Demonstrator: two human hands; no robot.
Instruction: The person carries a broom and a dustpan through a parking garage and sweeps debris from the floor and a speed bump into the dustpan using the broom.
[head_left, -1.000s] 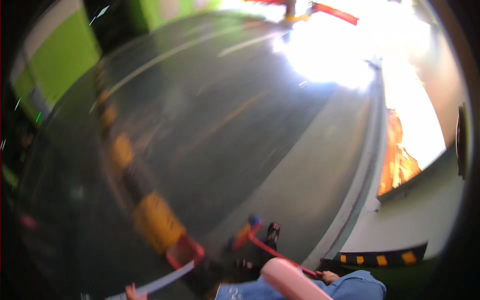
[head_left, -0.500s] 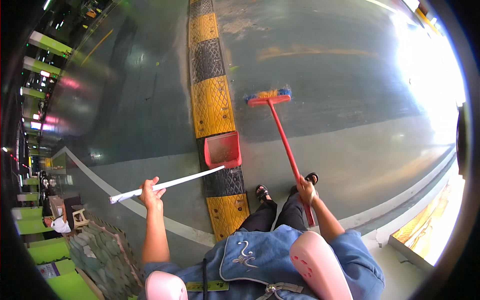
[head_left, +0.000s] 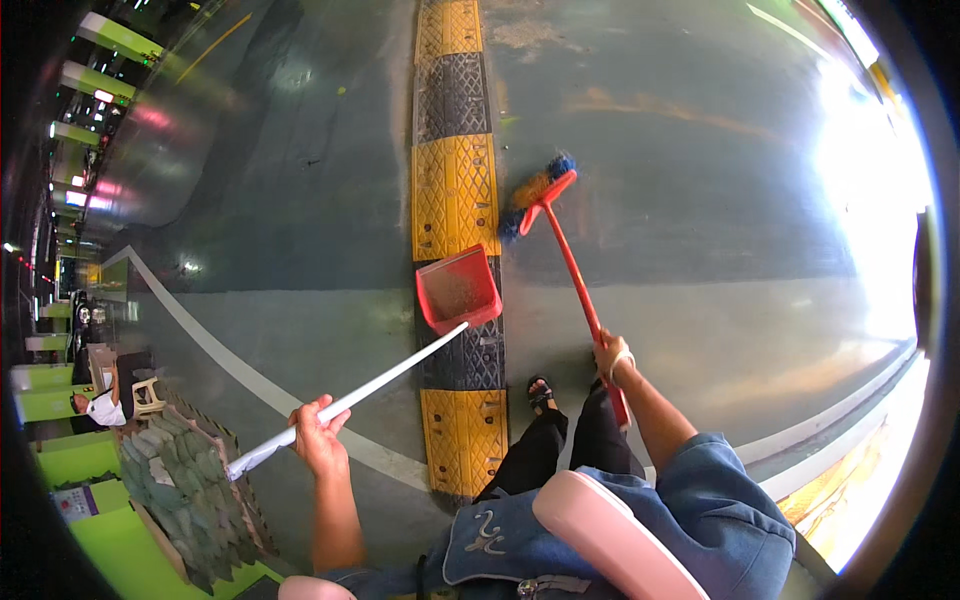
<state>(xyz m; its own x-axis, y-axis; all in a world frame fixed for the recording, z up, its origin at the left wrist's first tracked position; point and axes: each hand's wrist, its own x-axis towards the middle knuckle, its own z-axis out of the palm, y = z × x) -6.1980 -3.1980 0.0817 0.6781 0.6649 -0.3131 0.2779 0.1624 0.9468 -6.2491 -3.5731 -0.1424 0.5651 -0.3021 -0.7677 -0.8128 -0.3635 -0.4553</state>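
Note:
My left hand (head_left: 320, 436) is closed round the white pole of a long-handled dustpan (head_left: 460, 287). The red pan lies over a black section of the speed bump (head_left: 455, 185), its open side facing away from me, with some brownish dust or dirt inside. My right hand (head_left: 612, 355) grips the red handle of a push broom (head_left: 572, 270). The broom's head, with blue and yellow bristles, is on the floor just right of the speed bump, ahead of the pan and turned at a slant. Broom and dustpan are apart.
The black-and-yellow speed bump runs away from me across the grey-green floor (head_left: 660, 230). A white painted line (head_left: 240, 370) curves at the left. Far left, a person in a white top (head_left: 105, 408) is near a small stool (head_left: 147, 396) and stacked greyish sacks (head_left: 185, 490).
The broom head has swung from square-on to a slant and come closer to the speed bump. The dustpan has tilted slightly, and my left hand sits lower in view.

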